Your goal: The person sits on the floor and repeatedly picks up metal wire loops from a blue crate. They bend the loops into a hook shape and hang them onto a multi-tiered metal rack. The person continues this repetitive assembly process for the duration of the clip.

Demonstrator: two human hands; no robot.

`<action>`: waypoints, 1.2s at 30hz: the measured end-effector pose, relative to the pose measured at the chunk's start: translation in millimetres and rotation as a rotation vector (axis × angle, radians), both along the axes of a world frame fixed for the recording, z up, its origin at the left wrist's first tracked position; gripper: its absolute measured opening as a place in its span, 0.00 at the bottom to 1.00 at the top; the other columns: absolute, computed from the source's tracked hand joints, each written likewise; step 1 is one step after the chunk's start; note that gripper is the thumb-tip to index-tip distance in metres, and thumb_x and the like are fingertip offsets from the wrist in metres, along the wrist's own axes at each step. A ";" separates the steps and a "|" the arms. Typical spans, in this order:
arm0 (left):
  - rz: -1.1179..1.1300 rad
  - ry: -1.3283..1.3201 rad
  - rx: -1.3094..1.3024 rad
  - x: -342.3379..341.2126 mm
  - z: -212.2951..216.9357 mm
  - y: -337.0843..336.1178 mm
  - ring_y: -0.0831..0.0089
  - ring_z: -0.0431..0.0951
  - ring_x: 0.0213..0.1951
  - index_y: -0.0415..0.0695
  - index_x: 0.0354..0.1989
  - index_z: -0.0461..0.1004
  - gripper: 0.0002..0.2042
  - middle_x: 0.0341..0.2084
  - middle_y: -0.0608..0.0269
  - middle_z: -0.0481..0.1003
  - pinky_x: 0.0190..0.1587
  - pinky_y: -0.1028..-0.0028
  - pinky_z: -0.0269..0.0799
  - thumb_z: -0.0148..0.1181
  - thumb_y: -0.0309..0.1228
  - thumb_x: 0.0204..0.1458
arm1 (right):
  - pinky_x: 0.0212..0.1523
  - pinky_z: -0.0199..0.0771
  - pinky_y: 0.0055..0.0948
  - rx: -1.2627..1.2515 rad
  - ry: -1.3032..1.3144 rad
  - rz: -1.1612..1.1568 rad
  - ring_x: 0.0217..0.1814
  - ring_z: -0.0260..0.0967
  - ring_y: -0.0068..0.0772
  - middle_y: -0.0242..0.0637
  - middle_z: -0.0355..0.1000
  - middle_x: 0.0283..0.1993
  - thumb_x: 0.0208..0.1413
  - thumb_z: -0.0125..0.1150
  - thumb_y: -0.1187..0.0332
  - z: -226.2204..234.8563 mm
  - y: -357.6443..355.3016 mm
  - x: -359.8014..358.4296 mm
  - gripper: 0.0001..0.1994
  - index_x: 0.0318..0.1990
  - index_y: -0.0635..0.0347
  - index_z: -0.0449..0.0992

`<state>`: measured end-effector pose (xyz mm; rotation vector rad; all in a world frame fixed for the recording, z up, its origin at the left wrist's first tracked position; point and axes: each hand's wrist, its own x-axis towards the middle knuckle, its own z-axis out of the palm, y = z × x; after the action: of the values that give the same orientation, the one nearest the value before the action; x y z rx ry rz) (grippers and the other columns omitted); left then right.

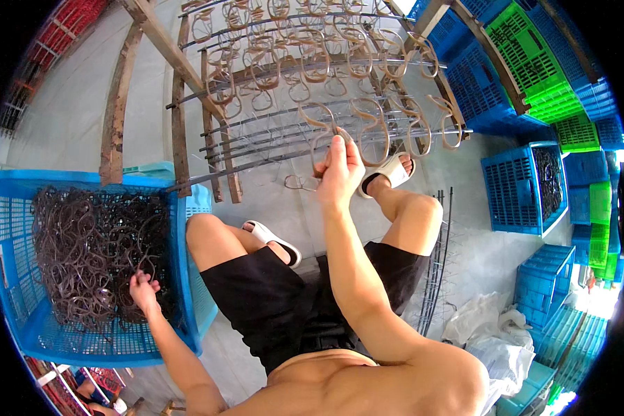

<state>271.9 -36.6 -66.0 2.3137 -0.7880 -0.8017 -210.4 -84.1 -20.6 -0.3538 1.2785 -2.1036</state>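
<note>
My right hand (338,166) pinches a brown looped piece (317,114), a thin band bent into figure-eight rings, at the nearest metal rod (270,161) of a wooden rack. Beside it on that rod hang several like pieces, including one brown ring piece (374,132) just right of my fingers. To the left, my left hand (144,291) reaches into a blue plastic crate (55,352), its fingers bent around the dark looped pieces (83,256) heaped and tangled there. What exactly those fingertips grip is partly hidden.
Rows of looped pieces hang on farther rods (277,24) between wooden posts (173,59). A blue crate of dark pieces (523,187) stands at right, near stacked green crates (534,62). Loose rods (437,263) and white plastic sheeting (496,340) lie right of my legs.
</note>
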 end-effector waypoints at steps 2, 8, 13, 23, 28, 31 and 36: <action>-0.342 -0.451 0.303 15.7 -24.6 7.1 0.57 0.75 0.37 0.39 0.42 0.72 0.12 0.34 0.50 0.74 0.41 0.61 0.69 0.49 0.32 0.54 | 0.13 0.54 0.15 -0.037 -0.028 0.035 0.13 0.51 0.12 0.21 0.58 0.17 0.58 0.54 0.66 2.5 1.2 2.7 0.11 0.44 0.64 0.73; -0.381 -0.573 0.459 1.6 -42.5 12.1 0.49 0.71 0.45 0.43 0.50 0.66 0.16 0.41 0.48 0.72 0.47 0.59 0.65 0.49 0.30 0.52 | 0.14 0.54 0.16 -0.102 -0.146 0.075 0.13 0.52 0.12 0.20 0.57 0.17 0.58 0.55 0.67 2.6 3.4 -3.1 0.12 0.45 0.65 0.73; -0.278 -0.221 0.461 -23.8 -9.3 13.6 0.61 0.72 0.35 0.42 0.47 0.68 0.13 0.32 0.54 0.71 0.41 0.66 0.67 0.47 0.32 0.55 | 0.14 0.56 0.16 -0.048 -0.100 0.055 0.14 0.53 0.12 0.20 0.57 0.17 0.58 0.54 0.67 0.5 2.1 0.3 0.13 0.47 0.64 0.73; 0.062 0.379 -0.247 -23.6 25.2 18.4 0.81 0.68 0.28 0.48 0.41 0.71 0.14 0.26 0.73 0.67 0.31 0.80 0.64 0.56 0.43 0.53 | 0.15 0.59 0.16 0.245 0.430 0.116 0.14 0.57 0.12 0.23 0.60 0.16 0.59 0.53 0.66 13.4 8.1 14.2 0.13 0.48 0.61 0.73; 0.006 0.578 -0.364 -42.1 46.3 16.4 0.77 0.71 0.36 0.47 0.45 0.71 0.14 0.31 0.70 0.71 0.41 0.74 0.67 0.53 0.41 0.57 | 0.15 0.59 0.17 0.191 0.386 0.159 0.15 0.57 0.13 0.23 0.61 0.16 0.59 0.53 0.67 7.5 11.7 10.9 0.12 0.48 0.62 0.74; -0.066 0.633 -0.402 -55.0 45.5 13.4 0.75 0.72 0.39 0.45 0.45 0.71 0.14 0.34 0.69 0.72 0.42 0.72 0.68 0.51 0.41 0.58 | 0.16 0.59 0.18 0.181 0.414 0.175 0.16 0.56 0.12 0.23 0.61 0.17 0.59 0.53 0.67 6.2 14.5 9.1 0.12 0.48 0.62 0.73; -0.125 0.659 -0.463 -59.5 37.3 8.7 0.72 0.72 0.43 0.43 0.45 0.71 0.15 0.36 0.66 0.71 0.46 0.69 0.69 0.50 0.41 0.59 | 0.16 0.59 0.17 0.218 0.543 0.138 0.16 0.55 0.11 0.23 0.60 0.17 0.59 0.54 0.67 8.7 10.5 -0.8 0.12 0.47 0.62 0.73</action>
<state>212.4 -27.9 -28.7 1.4706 -0.7166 -1.1995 -211.1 -73.6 -11.9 -0.9322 1.7129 -1.7867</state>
